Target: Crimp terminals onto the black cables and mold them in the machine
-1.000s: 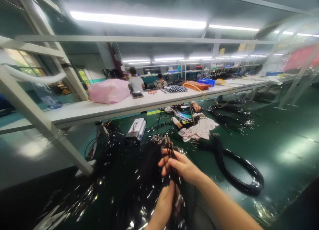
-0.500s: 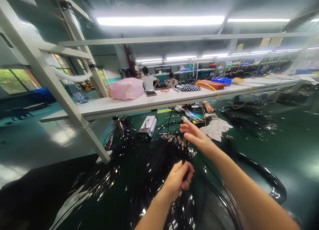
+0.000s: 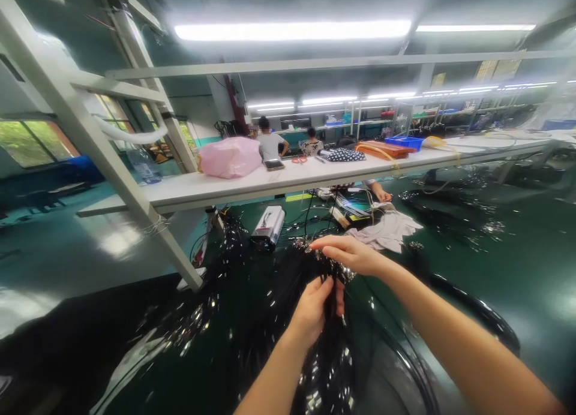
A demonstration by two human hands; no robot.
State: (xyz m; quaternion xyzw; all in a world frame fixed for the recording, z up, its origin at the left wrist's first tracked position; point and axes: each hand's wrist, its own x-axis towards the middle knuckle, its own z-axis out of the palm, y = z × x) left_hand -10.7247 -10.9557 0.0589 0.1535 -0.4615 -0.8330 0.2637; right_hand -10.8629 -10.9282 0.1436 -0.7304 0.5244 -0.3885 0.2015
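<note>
A bundle of black cables (image 3: 288, 289) with shiny metal ends (image 3: 302, 244) lies in front of me on the dark green work surface. My left hand (image 3: 315, 307) is closed around some of these cables just below their ends. Above it, my right hand (image 3: 348, 254) reaches across the metal ends with its fingers stretched out and pointing left. Those fingers are at or just over the ends; whether they touch is unclear. The exact kind of metal end is too small to tell.
A silver box-shaped device (image 3: 269, 225) stands beyond the bundle, and a white cloth (image 3: 387, 230) lies to its right. A co-worker's hand (image 3: 381, 193) shows under the white shelf (image 3: 243, 188). More black cables (image 3: 454, 214) lie at right. A metal post (image 3: 130, 193) rises at left.
My right hand has come down and turned from pointing up and left to lying level over the cable ends. My left hand has shifted slightly up and left, its fingers still on the cables.
</note>
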